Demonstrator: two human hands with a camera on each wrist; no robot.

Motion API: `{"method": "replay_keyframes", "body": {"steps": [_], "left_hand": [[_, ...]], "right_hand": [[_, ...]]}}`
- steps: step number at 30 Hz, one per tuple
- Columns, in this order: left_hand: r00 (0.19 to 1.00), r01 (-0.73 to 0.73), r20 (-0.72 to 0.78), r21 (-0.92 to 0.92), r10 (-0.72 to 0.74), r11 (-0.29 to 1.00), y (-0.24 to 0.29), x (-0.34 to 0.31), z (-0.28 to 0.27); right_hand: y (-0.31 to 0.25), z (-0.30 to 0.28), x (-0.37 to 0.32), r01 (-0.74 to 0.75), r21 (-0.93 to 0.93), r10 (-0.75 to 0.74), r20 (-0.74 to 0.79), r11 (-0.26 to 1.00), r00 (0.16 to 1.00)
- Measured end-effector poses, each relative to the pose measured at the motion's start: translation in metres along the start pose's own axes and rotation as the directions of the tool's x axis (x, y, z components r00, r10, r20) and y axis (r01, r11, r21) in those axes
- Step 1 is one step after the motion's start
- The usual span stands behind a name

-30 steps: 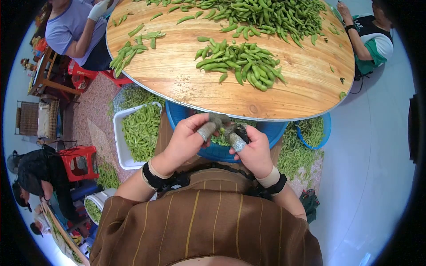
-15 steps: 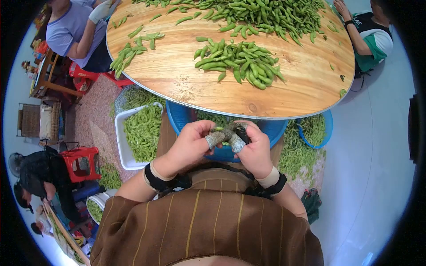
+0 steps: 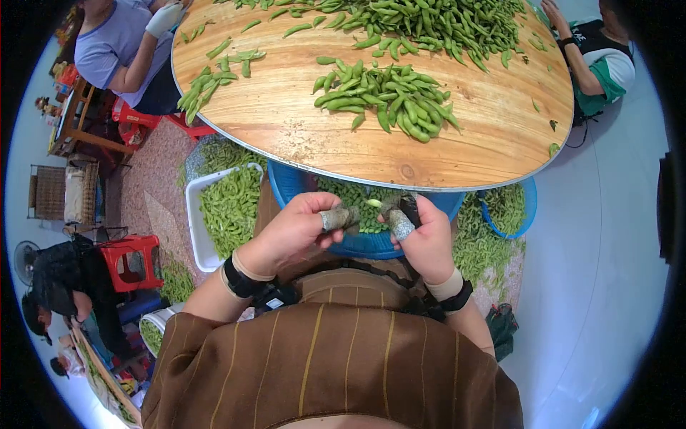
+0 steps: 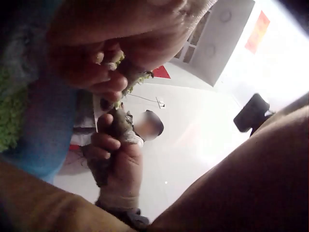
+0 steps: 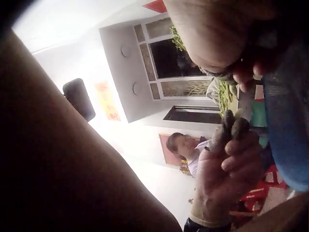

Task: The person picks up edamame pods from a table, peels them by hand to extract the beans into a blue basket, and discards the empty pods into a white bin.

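Observation:
My left hand (image 3: 296,227) and right hand (image 3: 426,239) face each other over a blue basin (image 3: 282,187), a short gap between them. Worn grey wraps cover several fingertips and thumbs. Between the curled left fingers, greenish bits of an edamame pod (image 4: 119,61) show, the rest hidden by the hand. A pale green bean (image 3: 374,203) shows right at the right fingertips, where thumb and finger pinch. Shelled green beans (image 3: 350,191) lie in the basin. On the wooden table (image 3: 286,143) ahead is a small heap of pods (image 3: 393,100).
A larger pod pile (image 3: 443,28) covers the table's far side. A white tub (image 3: 196,236) of empty-looking pods stands at left; more pods (image 3: 471,250) spread on the floor at right, by a blue basket (image 3: 527,214). Two people sit across; red stools (image 3: 130,261) stand left.
The hands were close together with a pod between them; now they have drawn apart. The pale bean has come into view beside the right fingertips. The pod heap looks the same.

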State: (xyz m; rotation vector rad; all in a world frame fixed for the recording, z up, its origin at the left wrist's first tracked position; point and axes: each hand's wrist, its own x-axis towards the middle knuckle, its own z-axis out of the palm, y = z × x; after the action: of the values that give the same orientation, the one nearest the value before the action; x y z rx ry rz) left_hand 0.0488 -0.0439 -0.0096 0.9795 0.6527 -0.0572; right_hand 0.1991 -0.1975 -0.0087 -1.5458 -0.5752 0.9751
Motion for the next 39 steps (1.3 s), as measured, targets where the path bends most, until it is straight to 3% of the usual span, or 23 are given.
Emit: {"method": "replay_keyframes", "body": {"steps": [1,2,4,5,7,12,14,20,22,23,25,26,27,29,30,31,32,34,35,36,38,39], "left_hand": [[0.997,-0.038,-0.055,0.118,0.045,0.992,0.000,0.001,0.002],[0.997,-0.039,-0.056,0.116,0.046,0.992,0.000,0.002,0.005],[0.973,-0.157,-0.134,0.203,0.186,0.966,-0.002,0.002,0.012],[0.973,-0.157,-0.135,0.201,0.186,0.967,-0.001,0.001,0.013],[0.982,-0.187,0.015,0.201,0.188,0.962,0.001,0.001,0.014],[0.987,-0.159,0.086,0.338,0.138,0.927,0.001,0.001,0.012],[0.958,-0.286,0.126,0.413,0.257,0.864,0.002,0.000,0.014],[0.989,-0.146,0.068,0.387,0.130,0.910,0.000,0.004,0.010],[0.976,-0.211,0.049,0.447,0.212,0.869,-0.005,0.007,0.008],[0.955,-0.271,0.035,0.505,0.294,0.820,-0.006,0.008,0.009],[0.925,-0.334,0.040,0.557,0.377,0.760,-0.007,0.008,0.011],[0.888,-0.391,0.052,0.607,0.457,0.692,-0.007,0.008,0.013],[0.889,-0.391,0.054,0.607,0.456,0.692,-0.005,0.008,0.017],[0.806,-0.481,0.244,0.801,0.539,0.357,0.000,0.006,0.023],[0.805,-0.482,0.244,0.801,0.541,0.355,-0.001,0.006,0.024],[0.770,-0.548,0.304,0.765,0.561,0.338,-0.001,0.006,0.023],[0.733,-0.610,0.362,0.725,0.576,0.320,-0.002,0.006,0.022],[0.742,-0.629,0.369,0.671,0.560,0.392,-0.001,0.004,0.020],[0.908,-0.419,0.242,0.483,0.343,0.769,0.001,0.000,0.018],[0.979,-0.095,0.195,0.211,0.053,0.973,0.003,-0.005,0.014],[0.967,-0.089,0.250,0.113,0.058,0.990,0.013,-0.019,0.001],[0.988,-0.066,0.145,0.162,0.042,0.985,0.020,-0.029,-0.006]], "right_hand": [[-0.001,-0.001,0.000,-0.052,-0.013,0.052,0.027,0.999,0.998],[0.001,-0.001,0.000,-0.052,-0.014,0.052,0.028,0.999,0.998],[0.007,0.002,0.000,0.041,0.047,-0.042,0.036,0.998,0.998],[0.006,0.002,0.000,0.039,0.046,-0.041,0.038,0.998,0.998],[0.005,0.002,-0.001,0.054,-0.035,-0.052,0.050,0.998,0.997],[0.006,0.001,0.000,0.086,-0.076,-0.081,0.065,0.993,0.995],[0.006,0.001,0.001,0.086,-0.093,-0.080,0.067,0.992,0.995],[0.008,0.003,0.002,0.062,-0.022,-0.060,0.070,0.998,0.996],[0.014,0.004,0.004,0.270,-0.180,-0.284,-0.060,0.946,0.957],[0.011,0.003,0.003,0.270,-0.180,-0.284,-0.060,0.946,0.957],[0.002,0.000,0.000,0.444,-0.483,-0.520,-0.028,0.755,0.854],[0.002,0.001,0.000,0.443,-0.483,-0.519,-0.029,0.755,0.854],[0.003,0.003,-0.001,0.420,-0.440,-0.464,0.009,0.794,0.886],[0.011,0.002,-0.002,0.351,-0.404,-0.354,0.071,0.845,0.933],[0.008,0.002,-0.003,0.354,-0.404,-0.356,0.073,0.844,0.932],[0.004,0.003,-0.004,0.160,-0.197,-0.150,0.065,0.967,0.986],[0.001,0.003,-0.005,-0.064,0.017,0.062,0.104,0.998,0.993],[0.004,-0.001,-0.001,-0.120,0.126,0.093,0.198,0.985,0.976],[0.005,-0.002,0.001,-0.185,0.227,0.115,0.291,0.956,0.950],[0.007,-0.001,0.002,-0.183,0.228,0.112,0.292,0.956,0.950],[0.009,0.001,0.002,-0.194,0.326,0.049,0.406,0.925,0.913],[0.010,-0.003,0.003,-0.219,0.289,0.075,0.438,0.932,0.896]]}}
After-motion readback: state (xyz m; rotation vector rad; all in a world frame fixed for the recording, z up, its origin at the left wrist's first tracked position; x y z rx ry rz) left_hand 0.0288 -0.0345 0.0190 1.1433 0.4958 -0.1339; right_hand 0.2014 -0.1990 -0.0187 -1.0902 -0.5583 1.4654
